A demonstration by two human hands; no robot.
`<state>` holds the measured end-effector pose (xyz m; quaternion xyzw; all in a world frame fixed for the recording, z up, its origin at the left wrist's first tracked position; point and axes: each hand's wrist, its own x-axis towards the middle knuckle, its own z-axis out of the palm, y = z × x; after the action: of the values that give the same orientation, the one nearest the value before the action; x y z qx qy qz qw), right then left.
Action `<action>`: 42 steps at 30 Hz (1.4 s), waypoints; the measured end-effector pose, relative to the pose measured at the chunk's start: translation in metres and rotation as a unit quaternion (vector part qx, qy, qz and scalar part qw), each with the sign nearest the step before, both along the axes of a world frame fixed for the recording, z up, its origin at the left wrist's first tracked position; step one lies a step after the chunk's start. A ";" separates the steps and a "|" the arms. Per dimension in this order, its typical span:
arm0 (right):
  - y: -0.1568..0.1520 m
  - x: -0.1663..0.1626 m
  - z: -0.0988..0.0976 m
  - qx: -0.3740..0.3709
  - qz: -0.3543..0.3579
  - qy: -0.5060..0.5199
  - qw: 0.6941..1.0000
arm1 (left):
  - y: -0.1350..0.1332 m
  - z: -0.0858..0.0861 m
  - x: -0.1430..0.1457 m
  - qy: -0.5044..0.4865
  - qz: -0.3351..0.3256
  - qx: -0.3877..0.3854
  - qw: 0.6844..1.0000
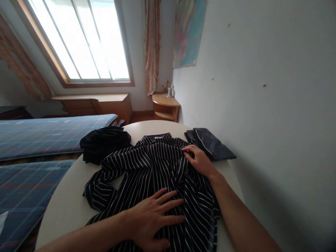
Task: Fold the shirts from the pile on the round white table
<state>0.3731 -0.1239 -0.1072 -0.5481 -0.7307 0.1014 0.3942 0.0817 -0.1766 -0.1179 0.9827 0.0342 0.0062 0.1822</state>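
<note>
A black shirt (162,166) with white stripes lies spread over a round cream table, collar at the far side, back facing up. Its left-side sleeve (98,190) is bent outward; the other sleeve lies rumpled along the right side. My left hand (154,217) rests flat on the lower middle of the shirt, fingers spread. At the right shoulder of the shirt is my right hand (199,159), its thumb and forefinger drawn together on the cloth. The other fingers of that hand are partly hidden.
A bundled black garment (105,141) lies at the table's left. Folded dark grey clothing (212,143) lies at the right, near the wall (275,115). Blue plaid mattresses (52,136) stand to the left. A corner shelf (166,101) and a desk (112,98) are behind.
</note>
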 end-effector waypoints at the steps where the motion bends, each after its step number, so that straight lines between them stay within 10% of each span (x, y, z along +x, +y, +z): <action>1: 0.001 0.002 0.000 0.010 -0.022 0.000 1.000 | -0.007 -0.003 -0.002 0.003 -0.006 0.004 1.000; 10: 0.007 0.014 -0.014 -0.002 -0.160 -0.048 0.986 | -0.015 0.018 0.018 -0.042 -0.011 0.001 0.999; 14: 0.006 0.008 -0.020 -0.065 -0.107 -0.066 0.990 | 0.034 0.024 0.027 -0.091 0.175 0.057 0.979; 18: 0.003 0.005 -0.021 -0.112 -0.055 -0.147 0.981 | 0.059 -0.006 0.016 -0.032 0.306 0.078 0.948; 22: -0.002 0.001 -0.010 -0.155 -0.031 -0.187 0.969 | 0.042 -0.015 -0.001 0.063 0.281 0.027 0.957; 28: -0.004 -0.015 0.003 -0.093 -0.059 -0.147 0.983 | 0.043 0.024 -0.005 -0.002 0.273 -0.002 0.962; 34: 0.003 -0.028 -0.012 -0.023 0.043 -0.116 0.992 | 0.126 0.018 -0.015 -0.072 0.474 0.184 0.858; 42: 0.003 -0.032 -0.005 -0.129 0.003 -0.126 0.984 | 0.195 0.002 -0.044 0.029 0.635 0.102 0.765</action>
<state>0.3407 -0.1206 -0.1121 -0.6008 -0.7568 0.1259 0.2247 0.0379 0.0182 -0.1156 0.7489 0.6548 0.0954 0.0342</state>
